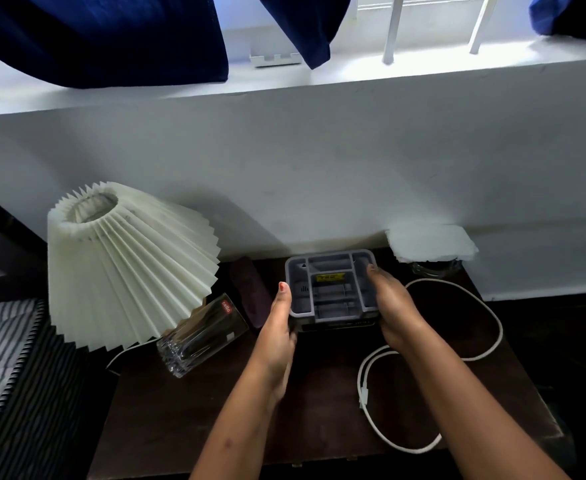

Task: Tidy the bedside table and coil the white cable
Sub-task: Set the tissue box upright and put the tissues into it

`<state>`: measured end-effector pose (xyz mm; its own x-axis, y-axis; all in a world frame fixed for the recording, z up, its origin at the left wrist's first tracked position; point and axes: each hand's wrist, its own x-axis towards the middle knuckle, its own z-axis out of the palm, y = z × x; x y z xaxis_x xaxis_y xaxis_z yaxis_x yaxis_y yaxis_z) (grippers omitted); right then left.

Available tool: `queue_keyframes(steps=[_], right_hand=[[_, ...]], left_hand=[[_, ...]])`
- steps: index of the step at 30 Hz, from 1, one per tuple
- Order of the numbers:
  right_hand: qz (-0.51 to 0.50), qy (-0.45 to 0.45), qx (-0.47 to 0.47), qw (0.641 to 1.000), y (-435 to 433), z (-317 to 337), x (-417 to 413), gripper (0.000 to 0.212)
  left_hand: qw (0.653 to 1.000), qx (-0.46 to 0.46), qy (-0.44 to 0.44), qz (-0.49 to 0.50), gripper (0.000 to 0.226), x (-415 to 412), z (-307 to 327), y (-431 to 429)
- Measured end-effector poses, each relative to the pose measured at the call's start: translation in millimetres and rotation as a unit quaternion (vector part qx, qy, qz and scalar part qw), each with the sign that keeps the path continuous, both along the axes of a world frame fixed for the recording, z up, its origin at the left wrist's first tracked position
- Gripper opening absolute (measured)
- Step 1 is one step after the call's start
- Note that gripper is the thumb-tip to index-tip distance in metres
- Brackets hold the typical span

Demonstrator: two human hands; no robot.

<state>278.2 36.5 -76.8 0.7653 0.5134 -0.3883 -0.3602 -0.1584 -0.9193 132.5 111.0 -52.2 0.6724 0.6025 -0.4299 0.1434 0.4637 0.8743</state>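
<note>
We note both hands gripping a grey compartment box at the far middle of the surface, the left hand curled round its left side and the right hand round its right. Its yellow label is unreadable. The white cable lies loosely looped at right. At left, a tumbler on its side bears a red "cello" sticker.

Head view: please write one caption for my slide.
Left hand and right hand hold a grey divided tray at the bedside table; white cable uncoiled.
</note>
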Motion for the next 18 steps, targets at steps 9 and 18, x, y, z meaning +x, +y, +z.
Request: queue_keyframes(steps=[9,18], right_hand=[[0.009,-0.033,0.022,0.999,1,-5,0,0.032],[0.009,-0.186,-0.081,0.979,-11,-1,14,0.036]], left_hand=[[1.000,-0.008,-0.019,0.002,0.049,-1,0,3],[0.998,0.057,-0.006,0.024,0.054,7,-14,2]])
